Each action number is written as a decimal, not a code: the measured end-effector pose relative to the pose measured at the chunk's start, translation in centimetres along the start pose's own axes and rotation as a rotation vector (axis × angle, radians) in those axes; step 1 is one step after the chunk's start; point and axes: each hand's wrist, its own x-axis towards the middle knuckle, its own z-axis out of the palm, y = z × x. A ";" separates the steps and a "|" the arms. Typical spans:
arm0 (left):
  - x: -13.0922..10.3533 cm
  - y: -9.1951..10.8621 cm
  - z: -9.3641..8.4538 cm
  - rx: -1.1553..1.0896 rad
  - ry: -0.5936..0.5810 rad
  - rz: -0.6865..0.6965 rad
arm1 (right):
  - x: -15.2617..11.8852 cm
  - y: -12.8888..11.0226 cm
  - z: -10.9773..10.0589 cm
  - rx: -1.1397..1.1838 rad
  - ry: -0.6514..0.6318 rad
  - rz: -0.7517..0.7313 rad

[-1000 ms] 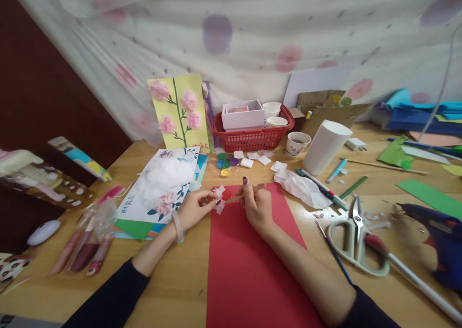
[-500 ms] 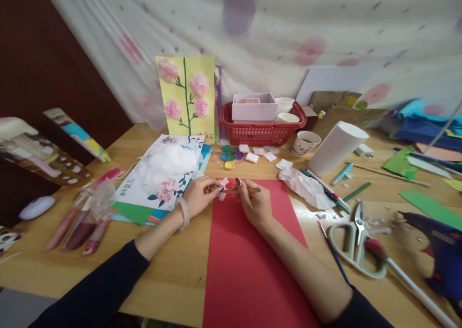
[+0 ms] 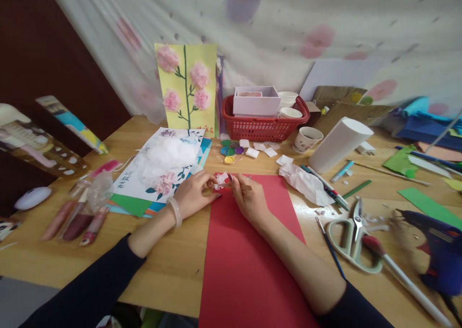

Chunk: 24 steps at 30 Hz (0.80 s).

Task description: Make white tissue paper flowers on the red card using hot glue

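Note:
My left hand (image 3: 195, 193), with a pale bangle at its wrist, pinches a small crumpled white paper piece (image 3: 221, 179) over the far left corner of a red sheet (image 3: 249, 251). Close by on the right, my right hand (image 3: 250, 200) grips a thin brown stick (image 3: 247, 187), whose tip meets or nearly meets the white piece. The fingers hide part of the stick. Left of my hands, fluffy white cotton (image 3: 169, 155) lies on a sheet printed with flowers (image 3: 133, 186). Beyond them are small paint pots (image 3: 229, 159) and several white squares (image 3: 251, 152).
A yellow flower picture (image 3: 202, 85) and a red basket (image 3: 252, 128) stand at the back. To the right are a paper cup (image 3: 306, 140), a white roll (image 3: 339, 145), scissors (image 3: 348, 243), a paintbrush (image 3: 330, 246) and a blue glue gun (image 3: 440, 246). Makeup tubes (image 3: 75, 227) lie left.
The white piece has been drawn together into a more crumpled shape. My left hand has turned and shifted slightly left, and the stick is now more hidden by my fingers. The view has tilted slightly.

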 end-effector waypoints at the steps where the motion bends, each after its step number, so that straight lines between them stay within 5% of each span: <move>1: 0.0 0.0 0.1 -0.002 -0.006 -0.028 | 0.0 0.0 0.0 0.001 0.003 0.002; 8: 0.1 0.2 0.3 0.006 -0.036 -0.173 | 0.4 0.3 0.4 0.239 0.083 0.178; 13: 0.1 0.3 0.5 0.007 -0.039 -0.183 | 0.5 0.1 0.1 0.521 0.283 0.383; 18: 0.1 0.3 0.2 0.000 -0.039 -0.194 | 0.3 0.1 -0.2 0.457 0.321 0.352; 24: 0.3 -0.7 -2.3 -0.024 0.244 -0.130 | 0.1 0.2 0.2 0.350 0.176 0.237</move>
